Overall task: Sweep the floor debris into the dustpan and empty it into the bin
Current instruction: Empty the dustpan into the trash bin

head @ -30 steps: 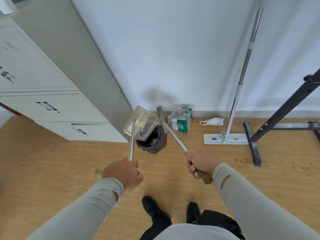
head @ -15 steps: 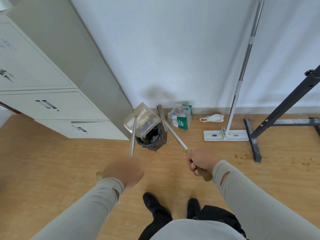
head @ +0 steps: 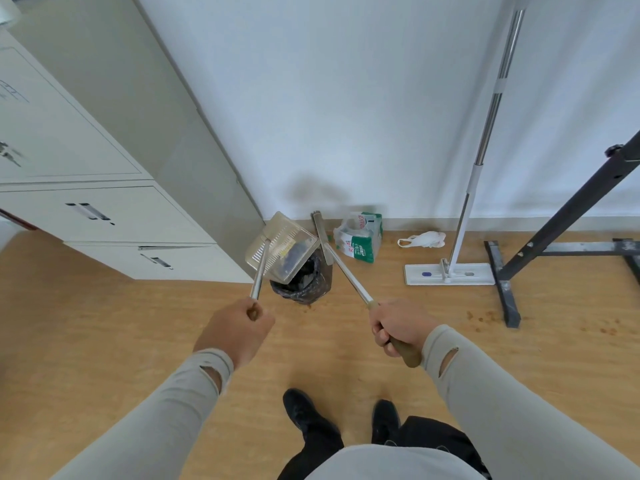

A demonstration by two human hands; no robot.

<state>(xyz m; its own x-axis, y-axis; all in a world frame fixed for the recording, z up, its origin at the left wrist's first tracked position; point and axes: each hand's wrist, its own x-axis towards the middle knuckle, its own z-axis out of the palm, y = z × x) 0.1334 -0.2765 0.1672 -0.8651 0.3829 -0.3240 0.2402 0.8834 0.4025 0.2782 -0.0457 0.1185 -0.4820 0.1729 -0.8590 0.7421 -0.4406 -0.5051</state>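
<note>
My left hand (head: 239,329) grips the metal handle of a translucent dustpan (head: 280,247). The pan is tilted over a small bin lined with a black bag (head: 304,284), which stands by the cabinet's corner. Some dark and yellow bits lie in the pan. My right hand (head: 398,327) grips the brown grip of a broom (head: 341,268), whose narrow head is raised just right of the dustpan, above the bin's right side. Brown crumbs of debris (head: 479,318) lie scattered on the wooden floor at the right, near a black stand's foot.
A grey filing cabinet (head: 104,209) stands at the left. Against the wall sit a green and white plastic pack (head: 360,237), a crumpled white bag (head: 422,240) and a flat mop (head: 450,273) with an upright pole. A black metal stand (head: 509,289) is at the right. My shoes (head: 308,414) are below.
My left hand has slid up the dustpan handle, covering its wooden end, and the pan has tipped lower over the bin. The broom has stayed about where it was.
</note>
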